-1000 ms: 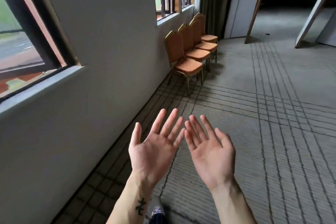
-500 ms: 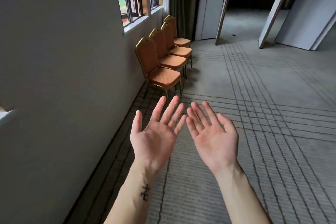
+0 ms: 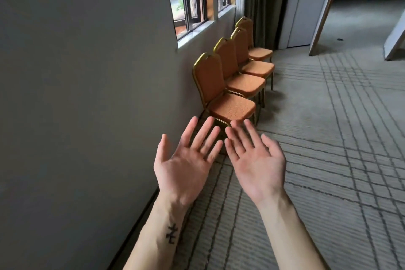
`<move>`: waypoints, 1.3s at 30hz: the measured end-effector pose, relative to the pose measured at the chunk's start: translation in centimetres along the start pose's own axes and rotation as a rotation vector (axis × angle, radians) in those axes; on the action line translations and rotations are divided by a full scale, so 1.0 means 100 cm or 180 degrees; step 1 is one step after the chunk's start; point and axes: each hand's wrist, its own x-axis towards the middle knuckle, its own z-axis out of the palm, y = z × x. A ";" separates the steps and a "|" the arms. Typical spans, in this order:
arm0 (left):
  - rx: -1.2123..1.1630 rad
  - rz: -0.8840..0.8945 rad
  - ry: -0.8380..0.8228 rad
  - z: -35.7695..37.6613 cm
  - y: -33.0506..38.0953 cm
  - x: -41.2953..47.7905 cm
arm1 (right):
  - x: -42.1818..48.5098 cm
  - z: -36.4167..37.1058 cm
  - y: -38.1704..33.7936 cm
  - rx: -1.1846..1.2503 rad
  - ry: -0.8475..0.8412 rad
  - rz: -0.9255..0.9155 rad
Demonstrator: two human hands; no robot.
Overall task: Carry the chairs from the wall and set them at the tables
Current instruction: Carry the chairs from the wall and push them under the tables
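Where the wall [image 3: 87, 72] runs, orange gold-framed chairs [image 3: 232, 108], apparently four.

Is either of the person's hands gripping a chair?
No: the left hand and the right hand are open, palms up, holding nothing, with the nearest chair beyond them.

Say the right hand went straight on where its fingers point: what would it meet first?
Probably the nearest chair: nothing shows between it and the right hand, though depth is unclear.

No legible text; left-forearm tattoo glyph [image 3: 171, 234] (character unreadable).
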 end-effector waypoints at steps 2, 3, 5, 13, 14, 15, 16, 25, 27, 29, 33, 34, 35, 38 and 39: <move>-0.0097 0.0081 0.0060 0.001 0.009 0.044 | 0.046 0.013 -0.014 -0.0033 -0.0119 0.0041; -0.0115 0.0042 0.0117 0.003 0.011 0.063 | 0.064 0.020 -0.020 -0.0034 -0.0155 0.0058; -0.0175 0.0094 0.0118 0.003 0.012 0.102 | 0.102 0.026 -0.031 -0.0047 -0.0148 0.0065; -0.0137 -0.0107 -0.0007 -0.007 0.018 0.302 | 0.289 0.026 -0.049 -0.0151 0.0073 -0.0010; -0.0229 -0.0165 -0.0068 -0.007 0.021 0.314 | 0.301 0.029 -0.051 -0.0181 0.0065 -0.0025; -0.0191 -0.0174 -0.0037 -0.011 0.027 0.351 | 0.337 0.038 -0.053 -0.0243 0.0078 -0.0058; -0.0286 -0.0221 -0.0114 -0.013 0.032 0.377 | 0.361 0.044 -0.056 -0.0277 0.0054 -0.0105; -0.0305 -0.0397 -0.0329 0.013 0.084 0.579 | 0.539 0.112 -0.082 -0.0265 0.0051 -0.0306; -0.0254 -0.0419 -0.0334 0.015 0.093 0.624 | 0.586 0.119 -0.086 -0.0280 0.0099 -0.0297; -0.0226 -0.0441 -0.0336 0.015 0.098 0.667 | 0.632 0.122 -0.093 -0.0324 0.0098 -0.0322; -0.0162 -0.0360 -0.0319 0.014 0.098 0.771 | 0.732 0.119 -0.113 -0.0267 0.0047 -0.0335; -0.0165 -0.0354 -0.0277 0.015 0.099 0.795 | 0.755 0.118 -0.120 -0.0236 0.0050 -0.0348; -0.0146 -0.0350 -0.0268 0.016 0.097 0.821 | 0.782 0.115 -0.127 -0.0163 0.0028 -0.0335; -0.0070 -0.0351 -0.0278 0.028 0.099 0.891 | 0.859 0.121 -0.151 -0.0110 -0.0007 -0.0348; -0.0106 -0.0324 -0.0303 0.029 0.101 0.912 | 0.882 0.124 -0.158 -0.0121 -0.0051 -0.0346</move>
